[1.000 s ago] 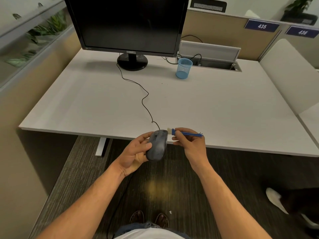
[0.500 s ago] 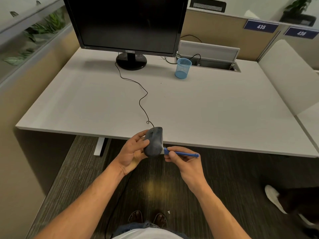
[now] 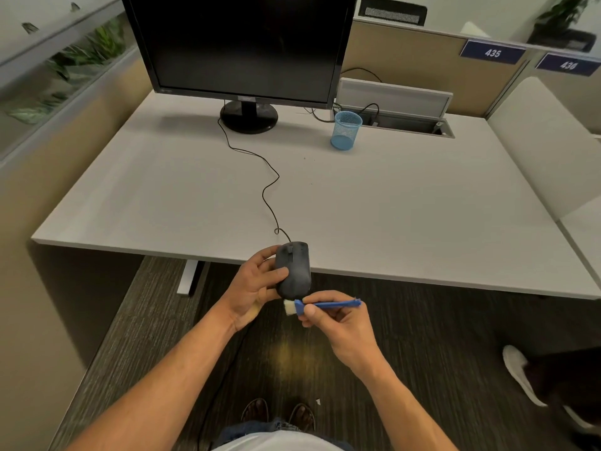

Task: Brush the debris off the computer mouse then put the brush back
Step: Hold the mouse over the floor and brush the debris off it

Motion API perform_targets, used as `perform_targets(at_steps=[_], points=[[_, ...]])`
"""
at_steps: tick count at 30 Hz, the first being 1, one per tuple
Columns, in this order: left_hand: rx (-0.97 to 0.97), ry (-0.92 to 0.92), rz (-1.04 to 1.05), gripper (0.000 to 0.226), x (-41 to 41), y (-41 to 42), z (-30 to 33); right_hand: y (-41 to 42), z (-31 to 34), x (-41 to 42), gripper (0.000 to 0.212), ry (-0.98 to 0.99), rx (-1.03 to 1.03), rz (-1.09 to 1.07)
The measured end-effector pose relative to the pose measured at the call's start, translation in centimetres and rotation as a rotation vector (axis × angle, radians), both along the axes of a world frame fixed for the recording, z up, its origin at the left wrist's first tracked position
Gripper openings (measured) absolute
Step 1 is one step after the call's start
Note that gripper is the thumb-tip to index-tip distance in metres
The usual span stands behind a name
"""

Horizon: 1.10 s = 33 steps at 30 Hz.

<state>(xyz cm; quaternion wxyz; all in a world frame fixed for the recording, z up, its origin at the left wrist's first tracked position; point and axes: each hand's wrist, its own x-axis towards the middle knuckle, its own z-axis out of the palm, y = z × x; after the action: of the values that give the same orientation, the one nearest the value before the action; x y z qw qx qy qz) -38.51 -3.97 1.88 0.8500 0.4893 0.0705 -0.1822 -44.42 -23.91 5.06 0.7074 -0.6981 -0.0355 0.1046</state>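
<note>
A dark grey wired computer mouse (image 3: 294,271) is held in the air just off the front edge of the white desk (image 3: 390,206), with my left hand (image 3: 257,288) gripping its left side. Its black cable (image 3: 265,193) runs across the desk toward the monitor. My right hand (image 3: 338,323) pinches a small blue brush (image 3: 328,304) by its handle. The white bristles point left and sit just under the mouse's rear end, close to it or touching it.
A black monitor (image 3: 240,43) stands at the back of the desk. A blue mesh pen cup (image 3: 346,130) stands to its right, in front of an open cable tray (image 3: 409,123). Someone else's white shoe (image 3: 520,372) is on the carpet at right.
My right hand swept the brush from the front end of the mouse down along it to below its rear end. My left hand turned the mouse slightly more upright.
</note>
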Motion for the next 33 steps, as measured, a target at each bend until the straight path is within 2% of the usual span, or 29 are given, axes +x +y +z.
perform_targets(at_steps=[3, 7, 13, 18, 23, 33], points=[[0.059, -0.016, -0.018, 0.073, -0.2, 0.0, 0.0, -0.7, 0.3, 0.7, 0.026, 0.008, 0.001, -0.077], [0.129, -0.034, -0.032, 0.077, -0.3, -0.2, 0.1, -1.5, 0.8, 1.8, 0.019, 0.069, -0.016, -0.096], [0.23, -0.078, -0.081, 0.075, -0.5, -0.6, 0.6, -1.4, 1.1, 2.6, 0.038, 0.213, 0.041, -0.112], [0.314, -0.125, -0.12, 0.077, -0.8, -0.8, 1.1, -1.2, 0.9, 3.1, 0.042, 0.331, 0.22, -0.053], [0.335, -0.148, -0.15, 0.075, -1.3, -1.1, 1.4, -0.7, 0.7, 3.3, 0.029, 0.429, 0.349, -0.043], [0.399, -0.147, -0.216, 0.074, -1.5, -1.4, 1.3, -0.3, 0.0, 3.5, 0.042, 0.496, 0.273, -0.063]])
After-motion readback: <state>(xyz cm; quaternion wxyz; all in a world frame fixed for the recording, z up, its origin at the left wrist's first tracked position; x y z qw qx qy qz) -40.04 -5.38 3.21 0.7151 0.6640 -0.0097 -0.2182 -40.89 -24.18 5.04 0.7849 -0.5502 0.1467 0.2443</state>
